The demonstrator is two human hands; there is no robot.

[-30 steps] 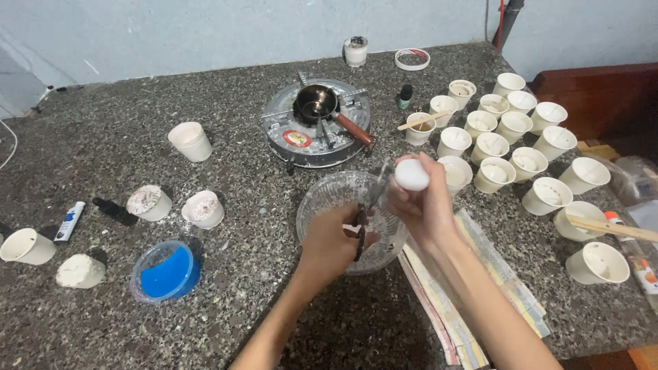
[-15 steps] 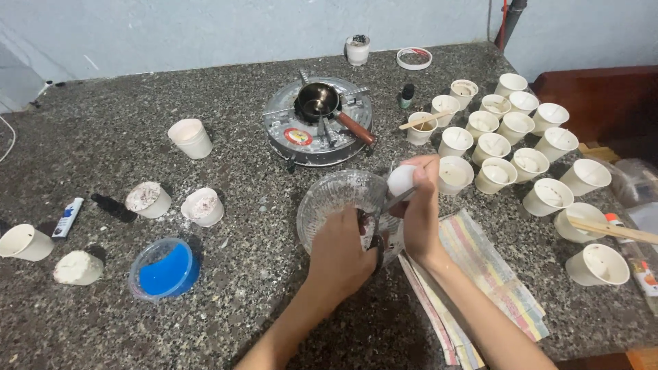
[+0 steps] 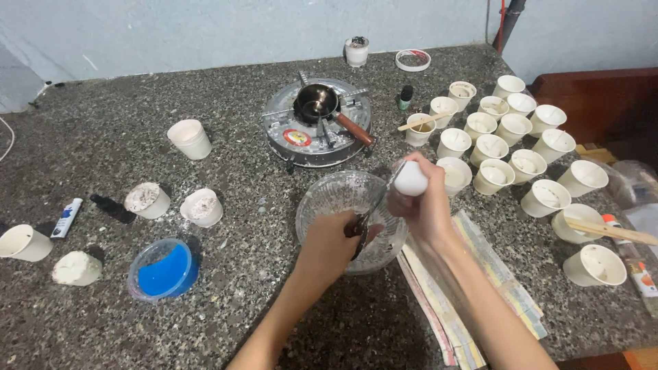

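Observation:
My left hand [image 3: 332,243] is closed around a dark-handled knife [image 3: 373,209] over the clear glass bowl [image 3: 329,199] in the middle of the speckled stone counter. Its metal blade slants up toward a white wax lump [image 3: 411,179] that my right hand [image 3: 428,209] holds above the bowl's right rim. The blade tip touches the lump. Pale wax shavings coat the inside of the bowl.
A small gas stove [image 3: 319,130] with a dark metal pot [image 3: 317,103] stands behind the bowl. Several white paper cups [image 3: 514,147] crowd the right side. Left are more cups [image 3: 190,139], a blue lidded tub [image 3: 163,268] and a wax lump [image 3: 77,267]. Striped cloth [image 3: 466,301] lies under my right arm.
Both hands have shifted slightly; my right hand has lowered the white lump toward the bowl's rim while the knife in my left hand works against it.

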